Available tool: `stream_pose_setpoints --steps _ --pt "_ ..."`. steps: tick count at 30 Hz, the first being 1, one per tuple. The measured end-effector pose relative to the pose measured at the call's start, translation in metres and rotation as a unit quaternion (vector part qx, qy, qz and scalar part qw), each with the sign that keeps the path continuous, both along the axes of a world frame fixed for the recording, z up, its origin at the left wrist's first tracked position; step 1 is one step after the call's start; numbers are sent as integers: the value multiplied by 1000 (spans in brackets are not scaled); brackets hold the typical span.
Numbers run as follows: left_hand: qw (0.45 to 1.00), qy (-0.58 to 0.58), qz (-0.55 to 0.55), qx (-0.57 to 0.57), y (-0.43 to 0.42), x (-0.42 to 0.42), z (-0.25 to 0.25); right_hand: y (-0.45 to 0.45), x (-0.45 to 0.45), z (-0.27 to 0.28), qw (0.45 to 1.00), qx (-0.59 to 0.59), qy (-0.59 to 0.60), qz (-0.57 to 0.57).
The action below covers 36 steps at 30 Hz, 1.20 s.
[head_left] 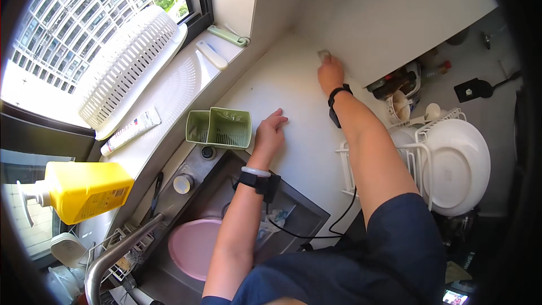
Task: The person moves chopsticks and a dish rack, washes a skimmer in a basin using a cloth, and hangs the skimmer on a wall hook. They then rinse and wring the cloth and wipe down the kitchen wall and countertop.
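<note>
My right hand (330, 74) reaches to the far corner of the white countertop (305, 99), close to the wall. Its fingers are closed on a small pale grey-green thing (323, 55), too small to name, which appears to be at the counter surface. My left hand (271, 135) is held over the counter near the sink edge, fingers loosely apart and holding nothing. Just to its left stands a green two-part plastic caddy (230, 130) with slotted sides. Both wrists wear black straps, the left one also a pale bangle.
A dark sink (293, 212) with a pink basin (195, 248) and a metal faucet (121, 245) lies below. On the right, a white dish rack (420, 158) holds plates. A yellow pump bottle (84, 192) and white basket (132, 62) line the window.
</note>
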<state>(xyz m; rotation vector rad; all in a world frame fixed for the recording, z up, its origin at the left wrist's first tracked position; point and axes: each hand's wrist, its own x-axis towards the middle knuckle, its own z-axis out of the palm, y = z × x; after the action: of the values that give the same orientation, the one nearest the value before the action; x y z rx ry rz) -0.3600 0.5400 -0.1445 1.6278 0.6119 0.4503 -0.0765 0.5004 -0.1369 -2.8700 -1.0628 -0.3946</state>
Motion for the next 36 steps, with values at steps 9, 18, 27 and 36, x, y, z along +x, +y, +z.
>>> stream_pose_setpoints --steps 9,18,27,36 --pt "999 -23 43 -9 -4 0 -2 109 26 -9 979 -119 -131 98" --pt "998 -19 42 36 1 -6 22 124 6 25 990 53 51 119" --pt "1000 -3 -3 -3 0 -3 8 98 -23 32 950 113 94 275" --pt "999 5 4 40 1 -6 13 116 21 26 979 197 47 24"
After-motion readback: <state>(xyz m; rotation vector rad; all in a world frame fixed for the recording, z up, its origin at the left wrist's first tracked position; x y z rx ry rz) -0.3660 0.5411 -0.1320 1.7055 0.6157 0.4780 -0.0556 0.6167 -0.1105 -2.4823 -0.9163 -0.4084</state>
